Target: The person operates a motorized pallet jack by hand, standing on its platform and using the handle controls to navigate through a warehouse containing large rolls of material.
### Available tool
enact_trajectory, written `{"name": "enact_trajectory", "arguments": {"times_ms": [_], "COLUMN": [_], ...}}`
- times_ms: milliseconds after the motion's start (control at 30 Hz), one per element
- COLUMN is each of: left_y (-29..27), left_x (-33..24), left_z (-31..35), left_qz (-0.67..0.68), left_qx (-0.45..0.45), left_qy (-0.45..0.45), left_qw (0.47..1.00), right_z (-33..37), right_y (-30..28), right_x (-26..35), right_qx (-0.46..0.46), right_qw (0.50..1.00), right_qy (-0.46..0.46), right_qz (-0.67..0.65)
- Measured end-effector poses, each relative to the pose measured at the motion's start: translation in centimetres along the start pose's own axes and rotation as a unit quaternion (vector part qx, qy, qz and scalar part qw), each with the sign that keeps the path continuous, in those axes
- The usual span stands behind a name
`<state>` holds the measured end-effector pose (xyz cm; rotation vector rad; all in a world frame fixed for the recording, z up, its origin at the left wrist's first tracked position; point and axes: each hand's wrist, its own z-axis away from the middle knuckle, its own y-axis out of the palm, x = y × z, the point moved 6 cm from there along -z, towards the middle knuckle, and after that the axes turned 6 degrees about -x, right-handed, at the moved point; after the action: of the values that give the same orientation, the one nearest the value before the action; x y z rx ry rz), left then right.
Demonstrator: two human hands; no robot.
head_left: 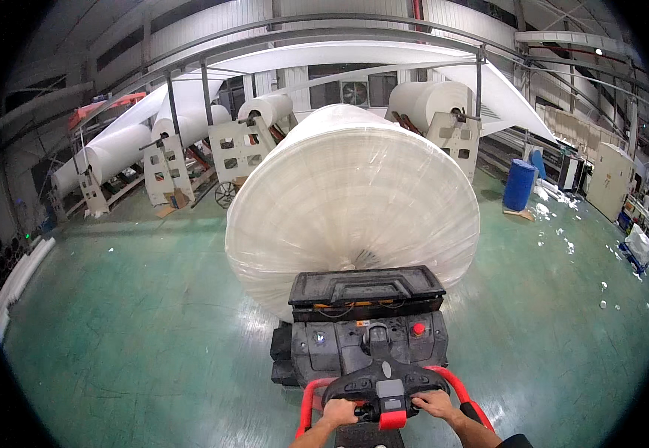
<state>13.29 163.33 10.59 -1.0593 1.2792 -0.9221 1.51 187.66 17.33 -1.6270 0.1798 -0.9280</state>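
My left hand (339, 412) is closed round the left grip of a black tiller handle (386, 371) with a red piece at its near end. My right hand (434, 404) holds the right grip of the same handle, its thumb pointing inward. The handle rises from a black electric pallet truck (339, 345), which has a red button and a dark lidded cover on top. Right in front of the truck, a huge white roll (354, 198) wrapped in clear film fills the middle of the view. Whatever bears the roll from below is hidden.
White rolls hang on pale stands (238, 153) along the far side, under a sheet stretched overhead. A blue drum (519, 185), white scraps and a beige cabinet (610, 179) stand or lie at right. Long white tubes (26, 272) lie at left. Red side bars (306, 403) flank my arms.
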Motion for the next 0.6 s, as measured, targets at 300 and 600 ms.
{"name": "enact_trajectory", "arguments": {"times_ms": [300, 600], "left_y": [-2.9, -3.1], "left_x": [-1.5, -2.0], "left_z": [0.6, 1.2], "left_qz": [-0.008, -0.003], "left_qx": [0.028, 0.033], "left_qy": [-0.01, -0.009], "left_qw": [1.0, 0.999], "right_z": [0.6, 0.6], "right_y": [0.1, 1.8], "right_x": [0.5, -1.3], "right_qx": [0.005, -0.009], "right_qw": [0.995, 0.993], "right_qy": [-0.097, -0.113], "right_qz": [0.033, 0.025]}}
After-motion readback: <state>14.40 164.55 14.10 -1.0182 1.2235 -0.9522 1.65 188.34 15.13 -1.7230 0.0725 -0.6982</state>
